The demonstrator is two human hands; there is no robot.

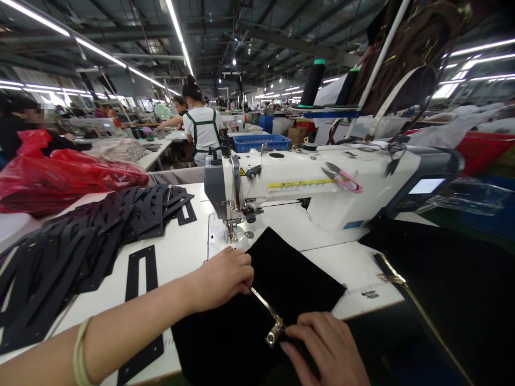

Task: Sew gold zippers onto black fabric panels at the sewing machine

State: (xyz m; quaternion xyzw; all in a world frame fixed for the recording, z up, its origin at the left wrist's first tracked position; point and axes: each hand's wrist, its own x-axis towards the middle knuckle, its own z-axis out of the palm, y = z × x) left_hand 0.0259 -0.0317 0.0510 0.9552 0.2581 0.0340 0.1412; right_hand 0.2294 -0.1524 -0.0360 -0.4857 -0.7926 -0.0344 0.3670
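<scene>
A piece of black fabric (295, 268) lies on the white sewing table in front of the sewing machine (289, 182). Across it runs a gold-toothed zipper (263, 300) with a shiny metal slider (275, 332) near its lower end. My left hand (225, 276) is closed, its fingers curled around the zipper's upper end, just below the machine's needle area. At the lower end, my right hand (325, 348) pinches the dark zipper end beside the slider. The fingertips of my left hand are partly hidden.
Slotted black pieces (100, 230) are heaped on the left, with one single slotted piece (140, 273) near my left forearm. Behind them is a red plastic bag (72, 174). Pink-handled snips (344, 178) rest on the machine. Another gold zipper (418, 303) on black cloth hangs at right.
</scene>
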